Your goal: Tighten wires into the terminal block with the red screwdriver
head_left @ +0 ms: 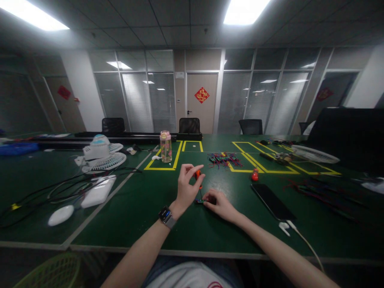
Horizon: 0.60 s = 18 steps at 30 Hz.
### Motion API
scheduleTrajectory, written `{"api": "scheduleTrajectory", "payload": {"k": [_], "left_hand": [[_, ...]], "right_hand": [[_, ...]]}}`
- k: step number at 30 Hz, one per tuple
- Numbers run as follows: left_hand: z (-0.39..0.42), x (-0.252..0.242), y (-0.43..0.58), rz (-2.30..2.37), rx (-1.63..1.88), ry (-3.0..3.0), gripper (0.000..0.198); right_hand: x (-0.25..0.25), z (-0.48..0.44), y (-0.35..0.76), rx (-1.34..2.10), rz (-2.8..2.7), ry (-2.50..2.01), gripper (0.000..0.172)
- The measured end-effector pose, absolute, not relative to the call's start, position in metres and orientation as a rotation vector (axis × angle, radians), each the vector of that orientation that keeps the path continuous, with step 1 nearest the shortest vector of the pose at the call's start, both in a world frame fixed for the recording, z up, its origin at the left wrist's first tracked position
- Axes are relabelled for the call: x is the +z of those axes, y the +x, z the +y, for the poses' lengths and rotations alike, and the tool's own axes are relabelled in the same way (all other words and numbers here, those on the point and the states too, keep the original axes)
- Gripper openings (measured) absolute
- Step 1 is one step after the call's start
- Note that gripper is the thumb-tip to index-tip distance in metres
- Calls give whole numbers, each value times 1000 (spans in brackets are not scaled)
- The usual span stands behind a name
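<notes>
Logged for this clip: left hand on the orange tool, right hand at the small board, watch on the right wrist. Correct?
No: the head view shows the watch on the left wrist. The left hand on the orange tool and the right hand at the small board stand as logged.

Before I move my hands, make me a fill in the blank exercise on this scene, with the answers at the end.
1. Your watch is on your ____ wrist.
2. The screwdriver at your left hand has a handle coloured ____.
3. Your ____ hand touches the small board.
4. The white cable plugs into the black ____.

Missing words: left; orange; right; phone.
</notes>
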<state>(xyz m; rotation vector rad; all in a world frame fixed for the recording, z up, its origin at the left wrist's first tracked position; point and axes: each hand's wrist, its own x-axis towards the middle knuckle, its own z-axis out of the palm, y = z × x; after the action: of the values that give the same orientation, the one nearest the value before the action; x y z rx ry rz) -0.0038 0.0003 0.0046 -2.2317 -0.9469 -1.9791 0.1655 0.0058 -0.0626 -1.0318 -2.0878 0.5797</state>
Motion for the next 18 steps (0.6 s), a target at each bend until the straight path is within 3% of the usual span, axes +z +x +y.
{"api": "scheduleTrajectory", "payload": {"k": [6,18], "left_hand": [[-2,6,-7,-954,-1954,-2401,38],[0,5,-5,-950,-1962,-2293,33]], "right_hand": [[-63,6,165,569,-2090,-1014,12],[-61,5,165,549,-2074,-1067,11]]}}
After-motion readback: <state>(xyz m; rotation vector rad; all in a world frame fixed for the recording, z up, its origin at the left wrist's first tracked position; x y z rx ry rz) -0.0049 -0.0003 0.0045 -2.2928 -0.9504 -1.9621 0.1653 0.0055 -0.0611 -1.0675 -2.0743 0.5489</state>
